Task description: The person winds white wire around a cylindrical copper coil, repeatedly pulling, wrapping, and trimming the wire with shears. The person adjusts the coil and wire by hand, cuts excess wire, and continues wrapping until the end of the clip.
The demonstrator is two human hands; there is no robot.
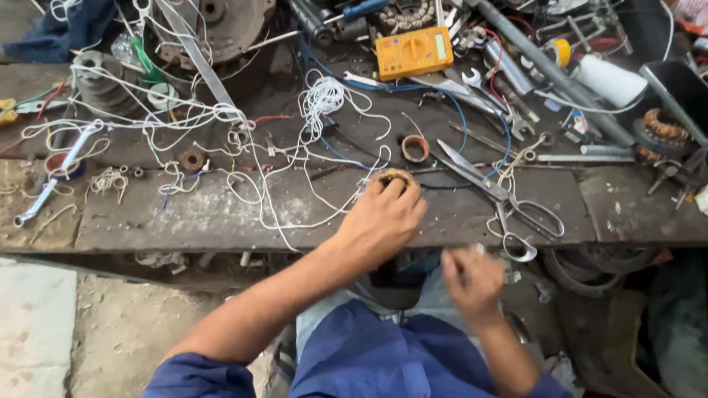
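A person in blue sleeves leans over a cluttered wooden workbench (204, 215). The left hand (382, 218) rests on the bench, fingers curled around a small round tape roll (394, 179), just left of the scissors (497, 192). The right hand (472, 281) hovers below the scissors, off the bench edge, fingers pinched closed; what it holds cannot be told. A yellow multimeter (414, 51) lies well above the scissors, white wire (313, 109) tangled to their left.

Left hand (382, 218) grips small ring (394, 179); scissors (497, 200) beside.
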